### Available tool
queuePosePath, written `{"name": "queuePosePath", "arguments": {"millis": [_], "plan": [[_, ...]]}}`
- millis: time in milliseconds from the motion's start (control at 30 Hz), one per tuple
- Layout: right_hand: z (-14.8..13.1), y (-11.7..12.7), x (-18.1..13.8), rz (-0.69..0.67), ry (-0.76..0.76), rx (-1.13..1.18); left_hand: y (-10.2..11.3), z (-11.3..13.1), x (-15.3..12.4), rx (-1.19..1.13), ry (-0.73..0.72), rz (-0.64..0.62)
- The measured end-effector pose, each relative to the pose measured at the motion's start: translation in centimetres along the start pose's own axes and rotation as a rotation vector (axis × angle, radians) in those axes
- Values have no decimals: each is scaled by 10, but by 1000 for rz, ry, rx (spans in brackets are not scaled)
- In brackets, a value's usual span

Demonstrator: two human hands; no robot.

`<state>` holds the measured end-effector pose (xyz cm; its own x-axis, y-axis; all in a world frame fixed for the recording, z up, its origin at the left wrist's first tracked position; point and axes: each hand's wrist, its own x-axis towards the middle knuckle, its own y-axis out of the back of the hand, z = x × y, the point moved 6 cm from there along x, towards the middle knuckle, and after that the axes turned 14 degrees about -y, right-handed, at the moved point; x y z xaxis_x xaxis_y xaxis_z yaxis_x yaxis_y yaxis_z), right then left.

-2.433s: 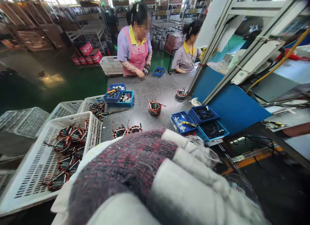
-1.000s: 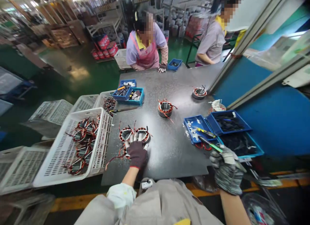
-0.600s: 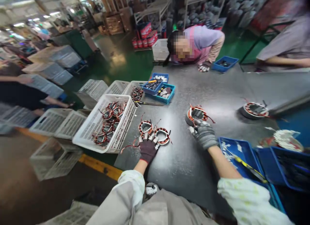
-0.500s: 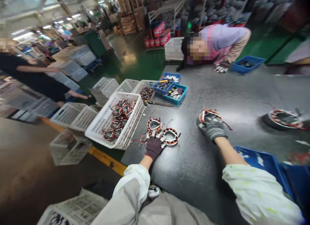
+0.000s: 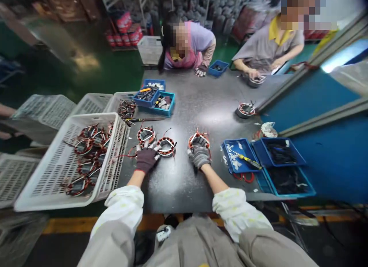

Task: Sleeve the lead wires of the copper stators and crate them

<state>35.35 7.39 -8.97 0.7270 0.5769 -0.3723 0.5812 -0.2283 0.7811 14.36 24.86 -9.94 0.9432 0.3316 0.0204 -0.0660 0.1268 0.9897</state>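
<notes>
Three wound motor stators with orange-red windings and white strips lie in front of me on the dark metal table (image 5: 184,182). My left hand (image 5: 147,158), in a dark maroon glove with pale fingertips, rests with spread fingers at the near edges of the left stator (image 5: 146,134) and the middle stator (image 5: 166,147). In a grey glove, my right hand (image 5: 199,156) is closed over the near rim of the right stator (image 5: 199,140), which stays on or close to the tabletop. Its fingertips are partly hidden inside the ring.
On the left stands a white crate (image 5: 54,152) of stators. Blue trays (image 5: 163,113) sit at the far left; more parts trays (image 5: 241,144), one holding a yellow-handled screwdriver (image 5: 247,162), are at right. Another stator (image 5: 246,110) lies farther off. Two co-workers are across the table.
My view has swung right and levelled, bringing a second co-worker and the right-hand trays into sight. My right hand and its stator are closer to my left hand, which remains at its two stators.
</notes>
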Motion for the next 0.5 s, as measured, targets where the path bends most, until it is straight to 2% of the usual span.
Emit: {"name": "queuePosePath", "arguments": {"millis": [67, 133, 167, 233, 267, 300, 333, 400, 433, 500], "plan": [[13, -10, -41, -50, -41, 286, 4, 2, -6, 9, 18, 8], [29, -8, -85, -134, -24, 574, 13, 14, -22, -5, 56, 79], [39, -2, -105, -181, -10, 698, 17, 24, -32, -36, 75, 143], [66, 21, -128, -174, -36, 914, 22, 51, -53, -164, 100, 288], [83, 35, -132, -102, -68, 1040, 20, 66, -61, -249, 98, 330], [102, 50, -132, 29, -125, 1192, 15, 82, -68, -329, 87, 336], [120, 61, -131, 175, -187, 1272, 8, 99, -73, -391, 65, 307], [143, 69, -123, 341, -291, 1276, -3, 129, -80, -456, 21, 212], [147, 67, -118, 346, -314, 1227, -5, 140, -82, -476, 13, 180], [143, 51, -110, 247, -310, 1152, 0, 155, -83, -521, 22, 182]]}}
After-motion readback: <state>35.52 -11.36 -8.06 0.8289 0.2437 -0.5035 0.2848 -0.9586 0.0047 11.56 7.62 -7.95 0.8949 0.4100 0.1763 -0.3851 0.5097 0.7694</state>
